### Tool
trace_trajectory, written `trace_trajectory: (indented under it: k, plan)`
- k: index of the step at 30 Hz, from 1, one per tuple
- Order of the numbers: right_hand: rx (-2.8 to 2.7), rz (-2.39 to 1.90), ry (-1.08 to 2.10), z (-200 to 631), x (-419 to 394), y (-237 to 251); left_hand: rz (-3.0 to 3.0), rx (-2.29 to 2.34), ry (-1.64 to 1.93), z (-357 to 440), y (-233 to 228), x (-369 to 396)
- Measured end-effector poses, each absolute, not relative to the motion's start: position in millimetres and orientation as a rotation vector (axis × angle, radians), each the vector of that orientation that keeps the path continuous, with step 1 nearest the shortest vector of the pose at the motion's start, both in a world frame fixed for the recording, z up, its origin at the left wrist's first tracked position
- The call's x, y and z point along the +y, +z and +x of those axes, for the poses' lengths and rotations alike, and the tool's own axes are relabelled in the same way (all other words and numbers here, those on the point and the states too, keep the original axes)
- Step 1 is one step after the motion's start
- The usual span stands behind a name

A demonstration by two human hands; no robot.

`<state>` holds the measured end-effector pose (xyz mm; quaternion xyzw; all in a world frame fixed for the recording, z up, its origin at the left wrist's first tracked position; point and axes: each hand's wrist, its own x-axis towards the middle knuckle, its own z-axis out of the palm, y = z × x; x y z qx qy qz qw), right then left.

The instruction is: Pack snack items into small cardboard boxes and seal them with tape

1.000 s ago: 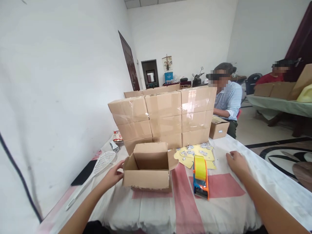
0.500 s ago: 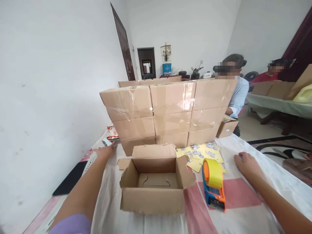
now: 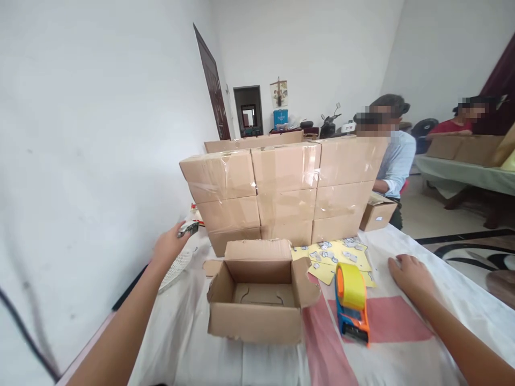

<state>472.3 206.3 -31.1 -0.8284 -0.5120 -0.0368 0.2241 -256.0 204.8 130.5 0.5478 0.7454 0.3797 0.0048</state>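
My left hand (image 3: 171,247) is raised at the left end of the table (image 3: 402,343), fingers pinched around a small silvery packet (image 3: 188,229) with a crinkled, foil-like sheen (what it contains I cannot tell). It hangs just in front of the lowest left carton in the stack of sealed boxes (image 3: 281,187), close but not touching. Under my wrist lies a white plastic swatter (image 3: 175,262), its flat head a fine mesh.

My right hand (image 3: 410,274) rests flat on the white cloth, fingers loose and spread, gripping nothing. Between my hands stands an open cardboard box (image 3: 257,300), matte brown, its flaps splayed outward and its floor bare, showing the curved cut of a locking tab. Just right of it, nearly touching the right flap, a tape dispenser (image 3: 351,308) stands on a pink band of the cloth: orange and blue plastic body, a fat yellow roll on top.

Behind it, yellow sheets (image 3: 338,257) carry small grey stickers. The stacked cartons are three high, glossy where clear tape runs over their seams. Beyond them a person in a pale blue shirt (image 3: 396,163) sits beside a small box (image 3: 376,212).
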Motion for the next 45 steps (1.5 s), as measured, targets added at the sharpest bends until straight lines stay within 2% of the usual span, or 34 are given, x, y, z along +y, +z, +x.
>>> trace_trajectory:
  k: [5,9,16,22,24,29,33,36,39,41,43,45]
  plan:
    - [-1.311,-2.158,0.046,470.6,194.1,-22.1,1.002,1.807,1.917,-222.0,160.2,132.7]
    - [-1.033,-1.976,0.274,464.5,168.7,-15.6,0.879,1.497,1.974,-182.2,160.1,123.6]
    - [-0.796,-1.66,0.326,446.8,147.7,15.4,0.929,1.159,1.848,-127.9,130.5,123.6]
    - [-0.938,-1.401,0.21,395.5,157.5,62.5,1.182,1.1,1.643,-103.7,120.2,108.2]
    - [-1.095,-1.303,0.201,357.3,145.4,79.0,1.279,1.118,1.571,-98.6,125.4,100.2]
    - [-2.017,-0.843,0.221,233.9,93.3,132.6,1.608,1.187,1.229,-86.7,134.6,77.9]
    - [-2.447,-0.83,0.248,153.3,76.5,162.7,1.667,1.012,1.149,-85.7,133.3,66.6]
    - [-2.541,-0.834,0.368,118.1,83.0,162.0,1.724,0.914,0.966,-112.0,141.4,62.0]
    - [-2.579,-0.841,0.398,98.8,92.5,148.3,1.672,1.166,0.806,-169.3,152.0,66.2]
    - [-2.564,-0.887,0.402,92.0,98.7,137.7,1.541,1.733,1.011,-215.8,149.8,75.3]
    - [-2.501,-0.933,0.486,89.1,105.5,127.6,1.395,2.061,1.149,-258.3,134.9,84.8]
    - [-2.403,-0.981,0.593,89.2,112.2,117.6,1.255,2.333,1.139,-290.9,109.3,89.9]
